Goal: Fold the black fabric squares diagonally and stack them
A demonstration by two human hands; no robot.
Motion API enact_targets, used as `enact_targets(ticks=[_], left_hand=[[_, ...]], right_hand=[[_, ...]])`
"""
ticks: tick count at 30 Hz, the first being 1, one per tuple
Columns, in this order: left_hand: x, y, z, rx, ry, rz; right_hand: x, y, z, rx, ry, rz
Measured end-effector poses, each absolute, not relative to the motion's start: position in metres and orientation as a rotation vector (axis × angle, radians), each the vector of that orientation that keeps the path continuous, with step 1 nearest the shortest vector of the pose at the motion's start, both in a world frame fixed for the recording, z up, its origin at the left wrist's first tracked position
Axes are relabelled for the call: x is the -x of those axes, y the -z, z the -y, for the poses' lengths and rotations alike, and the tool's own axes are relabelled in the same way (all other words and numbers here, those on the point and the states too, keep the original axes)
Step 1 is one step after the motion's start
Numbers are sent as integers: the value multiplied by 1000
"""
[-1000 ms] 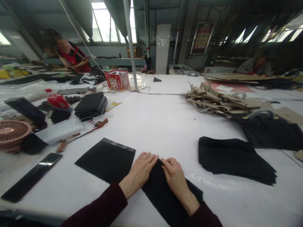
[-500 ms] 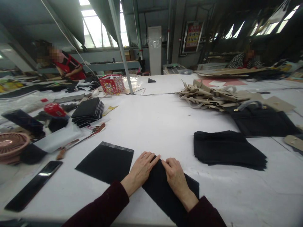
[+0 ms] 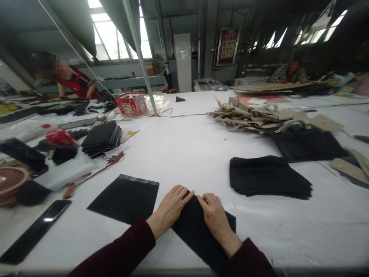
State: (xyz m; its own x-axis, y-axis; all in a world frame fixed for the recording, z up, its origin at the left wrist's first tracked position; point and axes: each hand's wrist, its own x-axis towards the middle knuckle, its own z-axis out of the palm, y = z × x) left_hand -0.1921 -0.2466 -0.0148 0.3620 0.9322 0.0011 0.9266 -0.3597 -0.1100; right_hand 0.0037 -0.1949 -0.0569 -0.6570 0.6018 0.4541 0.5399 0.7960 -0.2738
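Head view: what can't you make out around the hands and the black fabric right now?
All in the head view:
- Black fabric piece: the part under the left hand and right hand is hidden by them, so any fold there cannot be told.
- Its near end: hidden by the right sleeve and cut off by the bottom edge.
- Black fabric stack: layers too dark and small to count.
- Far co-worker: hands too dark and small to see.
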Motion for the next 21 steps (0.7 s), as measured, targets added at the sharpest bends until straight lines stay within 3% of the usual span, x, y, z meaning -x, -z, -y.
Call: enact_targets(ticks=[13, 21], left_hand=[[200, 3, 235, 2586, -131, 1521], [182, 8, 241, 2542, -186, 1652]], right_hand=[[-11, 61, 195, 862, -100, 2467], [-18, 60, 194, 852, -143, 2443]])
